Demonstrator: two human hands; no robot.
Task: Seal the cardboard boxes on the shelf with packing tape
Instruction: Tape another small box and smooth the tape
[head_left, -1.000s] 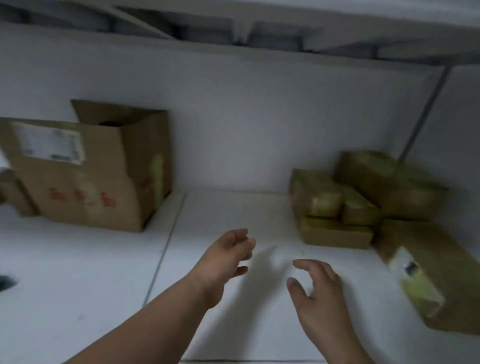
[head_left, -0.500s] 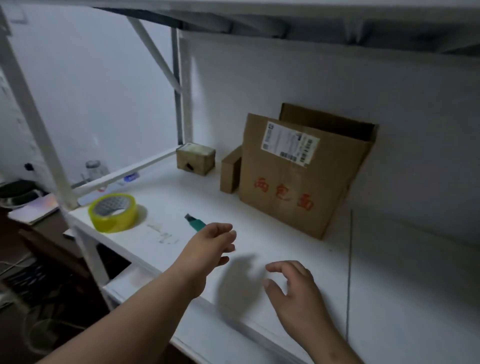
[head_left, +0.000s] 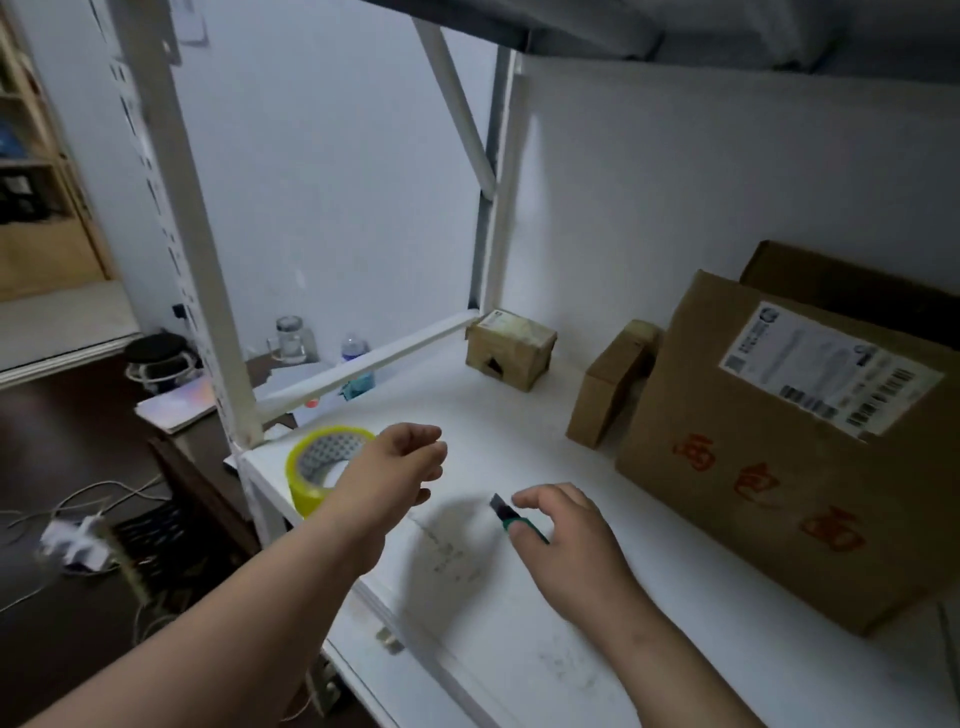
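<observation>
Yellow tape roll: flat on white shelf, at 9 o'clock, under your left hand, fingers loosely curled, holding nothing. Right hand: relaxed over green cutter. Large cardboard box: 3 o'clock, unsealed.

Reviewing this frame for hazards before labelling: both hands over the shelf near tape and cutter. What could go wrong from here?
1. The green utility knife lies with its blade out, right under the right hand; a careless grab could cut the fingers.
2. The yellow roll of packing tape sits at the corner of the white shelf, partly behind the left hand; a nudge might knock it off.
</observation>
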